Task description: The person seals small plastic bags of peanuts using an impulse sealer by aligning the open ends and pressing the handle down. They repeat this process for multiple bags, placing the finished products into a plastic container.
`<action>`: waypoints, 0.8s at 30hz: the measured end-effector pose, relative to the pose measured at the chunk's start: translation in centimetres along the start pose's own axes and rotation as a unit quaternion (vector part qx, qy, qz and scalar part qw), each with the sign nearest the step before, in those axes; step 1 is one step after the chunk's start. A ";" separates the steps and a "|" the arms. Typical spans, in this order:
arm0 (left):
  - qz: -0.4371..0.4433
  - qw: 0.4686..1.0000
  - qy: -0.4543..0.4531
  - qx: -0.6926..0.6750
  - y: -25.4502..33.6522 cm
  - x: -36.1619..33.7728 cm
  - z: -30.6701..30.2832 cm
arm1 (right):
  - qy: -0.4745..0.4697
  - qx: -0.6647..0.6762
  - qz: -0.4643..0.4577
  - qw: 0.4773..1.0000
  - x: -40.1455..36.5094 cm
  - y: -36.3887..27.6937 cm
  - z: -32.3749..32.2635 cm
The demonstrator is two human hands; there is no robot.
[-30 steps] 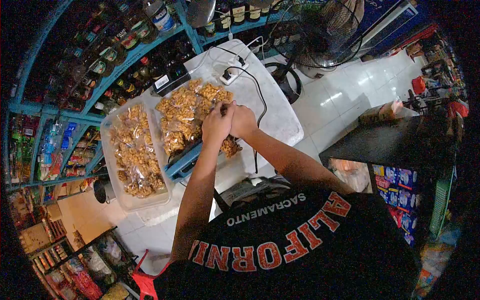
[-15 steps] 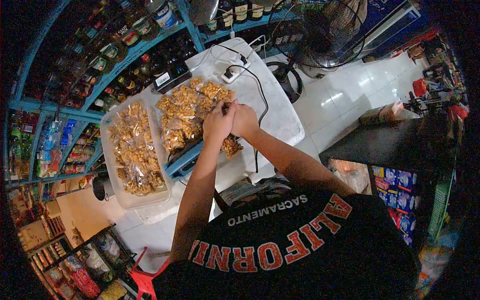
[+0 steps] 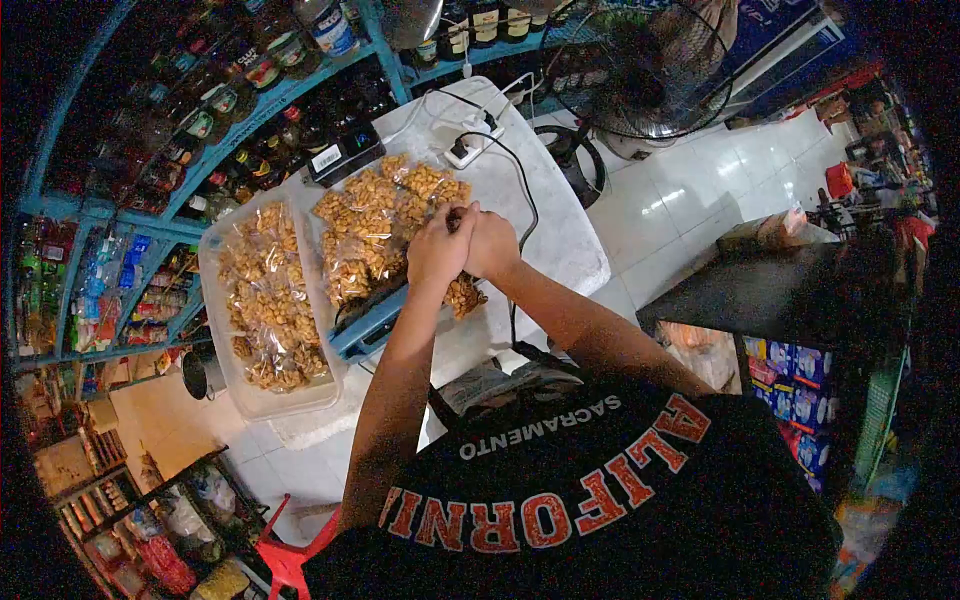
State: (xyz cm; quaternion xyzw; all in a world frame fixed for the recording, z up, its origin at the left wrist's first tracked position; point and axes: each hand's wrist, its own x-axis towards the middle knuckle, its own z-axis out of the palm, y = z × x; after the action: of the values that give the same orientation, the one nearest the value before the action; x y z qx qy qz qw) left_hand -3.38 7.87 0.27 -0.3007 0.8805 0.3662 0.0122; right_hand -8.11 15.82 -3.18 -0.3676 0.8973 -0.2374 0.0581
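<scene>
My left hand (image 3: 437, 248) and my right hand (image 3: 490, 242) are pressed together over the right part of the white table (image 3: 560, 225), with fingers curled. Between them a small dark bit shows, too small to name. Just below my right hand lies a brown snack cluster (image 3: 464, 297). Left of my hands, clear bags of golden-brown snacks (image 3: 360, 225) are piled beside a blue device (image 3: 372, 325), partly hidden by my left forearm. Farther left, a translucent plastic tub (image 3: 334, 385) holds more bagged snacks (image 3: 270, 300).
A white power strip (image 3: 465, 150) with black cables (image 3: 527, 190) lies at the table's back. Behind it stand a fan (image 3: 640, 70) and shelves of bottles (image 3: 285, 55). A dark counter (image 3: 760, 290) is on the right, a red chair (image 3: 290, 560) at lower left.
My hands stay together in nearly the same place, with the fingers shifted slightly. The dark bit between them shows a little more.
</scene>
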 end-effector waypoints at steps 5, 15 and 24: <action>-0.002 1.000 0.002 -0.013 -0.4 0.3 0.3 | -0.025 -0.015 0.017 0.999 0.1 0.0 0.2; -0.024 0.999 0.020 0.021 0.4 -0.3 -0.1 | -0.045 -0.017 0.025 0.999 0.1 -0.3 -0.5; -0.006 0.999 -0.027 -0.031 0.2 0.0 -0.4 | -0.018 0.034 0.022 0.999 0.2 -0.1 -0.1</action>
State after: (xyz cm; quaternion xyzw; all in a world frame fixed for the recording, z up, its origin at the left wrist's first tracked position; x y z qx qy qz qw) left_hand -3.39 7.73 0.74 -0.2966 0.8662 0.4012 0.0292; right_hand -8.25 15.65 -3.08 -0.3500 0.8955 -0.2594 0.0917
